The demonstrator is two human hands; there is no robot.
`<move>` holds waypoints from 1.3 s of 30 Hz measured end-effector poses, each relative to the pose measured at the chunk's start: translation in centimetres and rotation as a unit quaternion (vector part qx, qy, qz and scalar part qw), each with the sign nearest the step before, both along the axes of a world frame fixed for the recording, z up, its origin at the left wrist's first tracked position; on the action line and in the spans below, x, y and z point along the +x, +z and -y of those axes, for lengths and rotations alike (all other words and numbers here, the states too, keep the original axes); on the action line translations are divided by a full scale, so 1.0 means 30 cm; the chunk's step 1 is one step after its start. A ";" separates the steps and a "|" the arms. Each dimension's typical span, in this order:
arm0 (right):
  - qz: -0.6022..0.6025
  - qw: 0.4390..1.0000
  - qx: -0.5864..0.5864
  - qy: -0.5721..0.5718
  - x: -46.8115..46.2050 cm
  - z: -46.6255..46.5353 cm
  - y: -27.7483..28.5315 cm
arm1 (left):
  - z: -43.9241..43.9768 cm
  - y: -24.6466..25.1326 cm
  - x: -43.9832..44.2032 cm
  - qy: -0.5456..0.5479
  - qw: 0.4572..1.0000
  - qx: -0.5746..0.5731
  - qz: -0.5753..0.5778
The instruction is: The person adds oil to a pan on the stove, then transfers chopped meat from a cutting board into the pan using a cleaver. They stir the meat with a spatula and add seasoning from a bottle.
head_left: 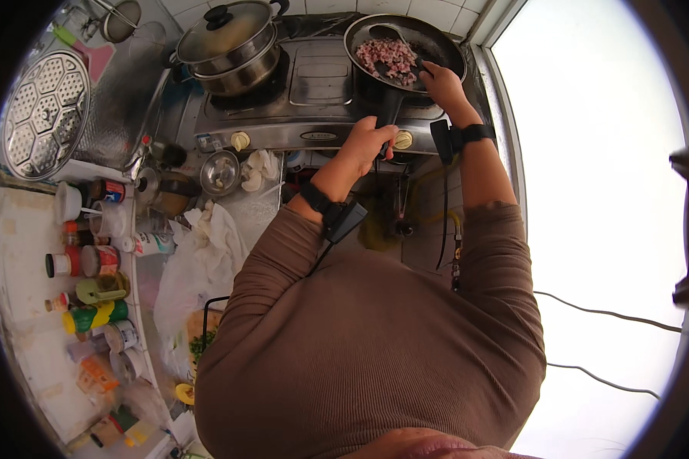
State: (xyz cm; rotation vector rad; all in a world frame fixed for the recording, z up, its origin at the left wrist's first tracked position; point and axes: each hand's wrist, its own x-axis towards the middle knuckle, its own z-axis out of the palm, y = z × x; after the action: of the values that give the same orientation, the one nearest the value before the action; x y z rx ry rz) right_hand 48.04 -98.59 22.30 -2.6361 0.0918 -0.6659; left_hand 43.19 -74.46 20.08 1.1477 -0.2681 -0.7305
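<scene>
A dark frying pan (445, 57) sits on the right burner of a steel gas stove (321, 72), tilt not clear. Minced meat (387, 56), pinkish and part pale, lies in its left and middle part. My left hand (368, 140) is closed around the pan's black handle (390, 108), below the pan. My right hand (443, 86), over the pan's right side, grips the dark handle of a spoon or ladle (386, 33), whose bowl rests at the top of the meat. Both wrists wear black straps with small devices.
A lidded steel steamer pot (229, 49) stands on the left burner. Left of me are a small metal bowl (220, 173), a plastic bag (186, 275), a perforated steamer plate (47, 115) and a shelf of jars and bottles. A bright window (597, 172) is at the right.
</scene>
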 end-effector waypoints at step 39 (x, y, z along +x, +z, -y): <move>0.012 0.997 0.019 0.072 -0.158 -0.033 0.043 | -0.010 -0.014 -0.009 0.014 0.999 0.032 -0.006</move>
State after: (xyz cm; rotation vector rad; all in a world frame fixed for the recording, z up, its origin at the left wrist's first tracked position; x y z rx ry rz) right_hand 43.31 -97.60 23.60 -2.5679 -0.0899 -0.6402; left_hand 42.91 -74.18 19.65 1.2053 -0.2193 -0.7248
